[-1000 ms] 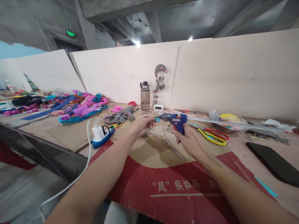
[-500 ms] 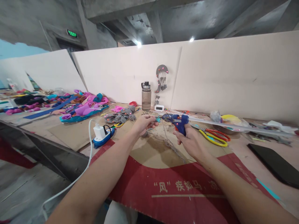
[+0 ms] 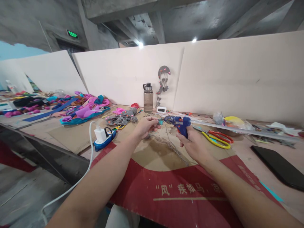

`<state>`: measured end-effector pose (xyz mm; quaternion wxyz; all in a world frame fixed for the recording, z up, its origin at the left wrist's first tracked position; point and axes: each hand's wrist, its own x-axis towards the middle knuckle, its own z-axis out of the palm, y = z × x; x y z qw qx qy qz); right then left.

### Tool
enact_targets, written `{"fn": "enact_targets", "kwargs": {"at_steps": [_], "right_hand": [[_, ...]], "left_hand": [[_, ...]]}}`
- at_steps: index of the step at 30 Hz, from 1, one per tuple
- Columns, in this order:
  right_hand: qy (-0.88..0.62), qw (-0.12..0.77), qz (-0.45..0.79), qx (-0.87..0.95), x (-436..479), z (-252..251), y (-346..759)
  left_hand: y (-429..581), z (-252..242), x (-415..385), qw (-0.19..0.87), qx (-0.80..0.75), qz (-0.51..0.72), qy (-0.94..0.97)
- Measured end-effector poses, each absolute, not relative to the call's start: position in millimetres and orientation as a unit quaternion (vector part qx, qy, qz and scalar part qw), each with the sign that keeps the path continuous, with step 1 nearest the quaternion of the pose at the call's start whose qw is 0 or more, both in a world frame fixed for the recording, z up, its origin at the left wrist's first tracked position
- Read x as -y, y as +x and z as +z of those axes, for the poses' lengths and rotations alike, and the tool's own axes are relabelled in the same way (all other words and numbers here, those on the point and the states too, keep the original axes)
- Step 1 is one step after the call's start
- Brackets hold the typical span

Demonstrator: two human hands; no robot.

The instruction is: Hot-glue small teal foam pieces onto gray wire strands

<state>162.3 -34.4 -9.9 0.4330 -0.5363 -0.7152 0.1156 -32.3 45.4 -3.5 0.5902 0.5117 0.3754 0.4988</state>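
Between its thumb and fingers, my left hand (image 3: 149,126) pinches a small teal piece (image 3: 161,122). My right hand (image 3: 191,141) is wrapped round the handle of a blue glue gun (image 3: 181,123), whose nozzle points left and lies close beside the teal piece; whether they touch cannot be made out. Grey yarn (image 3: 174,148) lies loose under the hands on a red and brown cardboard sheet (image 3: 175,186). A strand hangs down near the teal piece.
A bottle (image 3: 148,99) and small white clock (image 3: 161,109) stand behind the hands. Scissors (image 3: 216,141) and a black phone (image 3: 277,166) lie right. Left are a blue power strip (image 3: 104,142), grey felt pieces (image 3: 123,117) and coloured cloth (image 3: 86,109). A white cable hangs over the table edge.
The whole view has shifted very slightly. Both hands keep nearly the same pose, with the glue gun nozzle still beside the teal piece.
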Motion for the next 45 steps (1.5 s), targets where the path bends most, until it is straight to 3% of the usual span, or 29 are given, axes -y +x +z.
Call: {"fn": "enact_targets", "kwargs": {"at_steps": [23,26,33,45], "right_hand": [[-0.557,0.416,0.111,0.710,36,-9,161],[-0.540,0.446,0.170,0.694,35,-11,163],[-0.389,0.545,0.454,0.587,26,-15,166],[-0.343,0.569,0.520,0.537,25,-15,169]], "left_hand": [[-33,-4,-47,0.575,-0.382,0.506,0.517],[-35,-7,-51,0.583,-0.372,0.515,0.506],[-37,-10,-55,0.598,-0.378,0.515,0.484],[-39,-10,-55,0.610,-0.370,0.506,0.485]]}}
